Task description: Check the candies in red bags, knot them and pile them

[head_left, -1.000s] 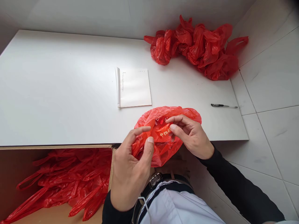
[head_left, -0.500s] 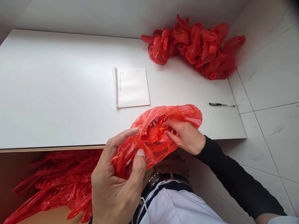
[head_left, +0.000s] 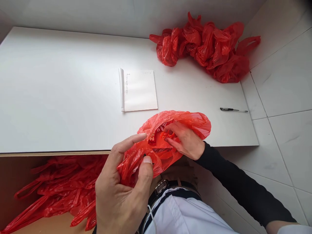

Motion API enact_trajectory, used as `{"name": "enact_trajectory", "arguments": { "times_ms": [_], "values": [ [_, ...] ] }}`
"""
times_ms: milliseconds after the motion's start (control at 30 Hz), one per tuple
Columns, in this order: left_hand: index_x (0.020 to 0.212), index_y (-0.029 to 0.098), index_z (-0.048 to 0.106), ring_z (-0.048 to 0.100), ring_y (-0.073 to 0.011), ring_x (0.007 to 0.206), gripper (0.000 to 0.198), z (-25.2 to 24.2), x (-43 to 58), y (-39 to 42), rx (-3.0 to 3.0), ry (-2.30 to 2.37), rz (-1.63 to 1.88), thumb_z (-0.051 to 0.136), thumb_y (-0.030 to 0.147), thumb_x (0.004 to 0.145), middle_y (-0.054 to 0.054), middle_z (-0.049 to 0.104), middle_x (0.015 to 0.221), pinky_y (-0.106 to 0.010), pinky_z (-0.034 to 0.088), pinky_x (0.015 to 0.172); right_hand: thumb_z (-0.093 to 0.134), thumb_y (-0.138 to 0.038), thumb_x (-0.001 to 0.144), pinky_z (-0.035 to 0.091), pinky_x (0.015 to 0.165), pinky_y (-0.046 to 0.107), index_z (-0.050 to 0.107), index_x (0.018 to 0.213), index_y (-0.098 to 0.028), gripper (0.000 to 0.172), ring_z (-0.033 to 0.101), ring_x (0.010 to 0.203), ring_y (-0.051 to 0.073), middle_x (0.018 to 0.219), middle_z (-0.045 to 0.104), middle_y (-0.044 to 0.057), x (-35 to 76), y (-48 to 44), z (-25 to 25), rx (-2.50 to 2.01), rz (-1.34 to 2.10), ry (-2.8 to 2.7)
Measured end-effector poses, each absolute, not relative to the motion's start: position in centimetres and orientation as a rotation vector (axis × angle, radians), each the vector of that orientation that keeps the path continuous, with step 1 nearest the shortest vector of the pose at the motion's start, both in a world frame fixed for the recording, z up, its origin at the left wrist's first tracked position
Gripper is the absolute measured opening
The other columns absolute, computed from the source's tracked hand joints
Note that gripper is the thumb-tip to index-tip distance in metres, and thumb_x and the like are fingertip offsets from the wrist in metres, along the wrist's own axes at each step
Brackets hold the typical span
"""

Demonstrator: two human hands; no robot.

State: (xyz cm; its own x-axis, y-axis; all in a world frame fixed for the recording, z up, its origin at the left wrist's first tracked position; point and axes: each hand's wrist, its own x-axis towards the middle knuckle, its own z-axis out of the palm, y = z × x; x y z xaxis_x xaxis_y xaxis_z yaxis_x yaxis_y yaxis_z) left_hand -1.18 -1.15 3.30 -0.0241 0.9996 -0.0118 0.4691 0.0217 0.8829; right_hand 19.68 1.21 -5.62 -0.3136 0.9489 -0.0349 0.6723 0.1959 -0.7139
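Observation:
My left hand (head_left: 124,185) holds a red plastic bag (head_left: 173,115) by its near left side, thumb and fingers round the film. The bag's mouth faces up toward me. Inside lie dark red packets (head_left: 152,139) with white print. My right hand (head_left: 186,138) reaches into the mouth from the right, thumb and fingers closing on a shiny orange-red wrapped candy (head_left: 167,134). Its fingers partly cover the candy, so I cannot tell if it is one piece or more. The bottom of the bag is hidden.
On the white table (head_left: 60,97) lie an open notepad (head_left: 140,91) with handwriting and a black pen (head_left: 227,109). Bunched red bags (head_left: 207,48) sit at the back right against the wall. Below the table's front edge, more red plastic bags (head_left: 65,188) fill an open box (head_left: 14,172).
My right hand has moved slightly left and deeper into the bag, its fingers gathering in the orange-red candy wrappers. My left hand keeps its hold on the bag.

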Motion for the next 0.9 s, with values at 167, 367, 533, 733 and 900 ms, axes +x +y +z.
{"name": "enact_trajectory", "arguments": {
  "times_ms": [167,367,533,733,900],
  "values": [
    [0.117,0.029,0.068,0.070,-0.0151,0.094,0.032,3.6,-1.1,-1.1,1.556,1.600,0.963,0.069,0.020,0.087,0.002,0.072,0.112,-0.021,0.057,0.085,0.055,-0.024,0.098,0.055,0.077,0.032,0.062,0.123,-0.021,0.026,0.071,0.082,0.019,0.106,0.075,0.005,22.3,0.2,-3.9,-1.666,0.854,-1.915],
    [0.120,0.032,0.067,0.069,-0.0145,0.097,0.035,3.6,-0.6,-1.3,1.546,1.556,0.964,0.070,0.020,0.087,0.003,0.071,0.115,-0.021,0.056,0.091,0.049,-0.015,0.095,0.048,0.064,0.033,0.068,0.121,-0.022,0.033,0.070,0.075,0.024,0.094,0.075,0.008,22.5,-0.1,-4.1,-1.865,0.836,-2.316],
    [0.119,0.032,0.067,0.069,-0.0153,0.096,0.034,3.7,-0.4,-1.5,1.561,1.538,0.969,0.070,0.022,0.087,0.003,0.071,0.114,-0.024,0.055,0.094,0.041,-0.023,0.101,0.038,0.057,0.029,0.063,0.125,-0.022,0.033,0.068,0.072,0.024,0.084,0.072,0.006,22.6,0.8,-3.5,-2.028,0.775,-2.332],
    [0.119,0.035,0.066,0.068,-0.0122,0.103,0.031,4.2,0.3,-1.6,1.516,1.522,0.927,0.065,0.021,0.091,0.006,0.071,0.114,-0.018,0.053,0.091,0.044,-0.031,0.099,0.029,0.052,0.030,0.049,0.136,-0.011,0.042,0.068,0.070,0.026,0.085,0.072,0.010,22.1,1.7,-3.4,-2.350,0.564,-2.359],
    [0.119,0.039,0.066,0.066,-0.0125,0.109,0.031,4.2,0.3,-2.3,1.519,1.537,0.874,0.064,0.024,0.092,0.007,0.070,0.116,-0.019,0.052,0.094,0.044,-0.032,0.099,0.030,0.052,0.031,0.053,0.128,-0.010,0.037,0.069,0.074,0.027,0.088,0.072,0.012,21.2,1.7,-4.0,-2.442,0.585,-2.303]
  ]
}}
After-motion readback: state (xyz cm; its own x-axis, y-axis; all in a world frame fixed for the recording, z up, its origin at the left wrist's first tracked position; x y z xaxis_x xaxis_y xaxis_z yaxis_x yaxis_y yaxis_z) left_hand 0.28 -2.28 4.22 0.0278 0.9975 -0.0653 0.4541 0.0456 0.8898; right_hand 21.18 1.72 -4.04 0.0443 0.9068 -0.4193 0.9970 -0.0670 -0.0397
